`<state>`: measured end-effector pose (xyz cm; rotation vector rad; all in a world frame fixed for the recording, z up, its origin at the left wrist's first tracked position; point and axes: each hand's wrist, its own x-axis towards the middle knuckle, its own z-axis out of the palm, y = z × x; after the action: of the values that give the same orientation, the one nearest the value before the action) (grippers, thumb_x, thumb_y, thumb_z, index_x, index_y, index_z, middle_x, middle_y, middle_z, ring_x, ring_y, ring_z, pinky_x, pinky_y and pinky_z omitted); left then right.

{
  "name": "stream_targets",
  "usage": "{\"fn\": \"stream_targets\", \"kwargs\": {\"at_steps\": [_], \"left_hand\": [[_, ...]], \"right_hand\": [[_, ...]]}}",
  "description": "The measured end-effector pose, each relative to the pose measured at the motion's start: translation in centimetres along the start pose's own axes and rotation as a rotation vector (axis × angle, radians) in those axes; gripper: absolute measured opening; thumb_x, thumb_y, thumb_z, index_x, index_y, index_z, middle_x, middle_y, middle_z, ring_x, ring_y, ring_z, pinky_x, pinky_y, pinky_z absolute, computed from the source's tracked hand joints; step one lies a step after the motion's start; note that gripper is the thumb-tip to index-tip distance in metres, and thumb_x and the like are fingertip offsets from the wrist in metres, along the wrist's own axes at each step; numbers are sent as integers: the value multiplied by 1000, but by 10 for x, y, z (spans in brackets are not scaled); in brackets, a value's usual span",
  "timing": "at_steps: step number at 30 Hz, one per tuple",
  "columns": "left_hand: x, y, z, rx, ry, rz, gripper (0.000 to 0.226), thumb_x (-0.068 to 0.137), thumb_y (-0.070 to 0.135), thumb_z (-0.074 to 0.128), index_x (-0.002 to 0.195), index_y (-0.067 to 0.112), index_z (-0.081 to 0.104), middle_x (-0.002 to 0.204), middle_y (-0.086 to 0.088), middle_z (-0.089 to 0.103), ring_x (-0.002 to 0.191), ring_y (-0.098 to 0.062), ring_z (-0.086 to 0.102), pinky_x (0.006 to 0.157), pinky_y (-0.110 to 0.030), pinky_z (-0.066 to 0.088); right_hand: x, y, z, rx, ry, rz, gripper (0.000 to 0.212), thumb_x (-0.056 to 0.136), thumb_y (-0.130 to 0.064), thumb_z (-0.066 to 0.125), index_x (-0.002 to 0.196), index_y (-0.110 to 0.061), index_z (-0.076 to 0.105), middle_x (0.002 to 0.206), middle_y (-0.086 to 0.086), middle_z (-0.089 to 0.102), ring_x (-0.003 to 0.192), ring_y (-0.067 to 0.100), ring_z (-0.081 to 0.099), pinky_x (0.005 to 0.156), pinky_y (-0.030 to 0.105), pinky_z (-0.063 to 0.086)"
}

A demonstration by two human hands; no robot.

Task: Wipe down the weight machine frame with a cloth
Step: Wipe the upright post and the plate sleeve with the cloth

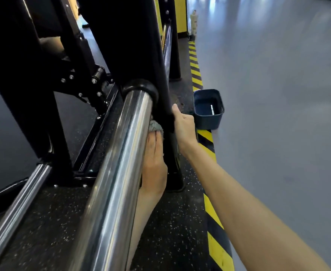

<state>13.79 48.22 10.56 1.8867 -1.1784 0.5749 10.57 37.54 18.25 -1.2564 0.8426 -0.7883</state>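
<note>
The weight machine frame has a thick black upright [137, 45] and a long chrome bar [121, 153] that runs from a black collar down toward me. A grey cloth [155, 126] sits between the chrome bar and the base of the upright. My left hand [154, 165] reaches in under the chrome bar, its straight fingers lying flat on the cloth and pressing it to the frame; the thumb is hidden. My right hand [184, 126] grips the right edge of the black upright just above the cloth, thumb up along the post.
A dark blue plastic bin [209, 118] stands on the floor right of the upright. Yellow-and-black hazard tape [215, 222] edges the speckled rubber mat. A spray bottle [194, 22] stands far back. A second chrome bar [18, 208] lies lower left. Grey floor spreads to the right.
</note>
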Motion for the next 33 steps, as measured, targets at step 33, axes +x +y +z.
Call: {"fn": "stream_targets", "kwargs": {"at_steps": [33], "left_hand": [[-55,14,24,163,-168,-63,82,74,-25,45,148,2,22,155,-16,21,146,-27,15,116,-48,20]], "right_hand": [[1,41,-16,-136,-11,-88,61,101,-42,38,88,10,67,84,17,70,82,27,64,78,39,47]]}}
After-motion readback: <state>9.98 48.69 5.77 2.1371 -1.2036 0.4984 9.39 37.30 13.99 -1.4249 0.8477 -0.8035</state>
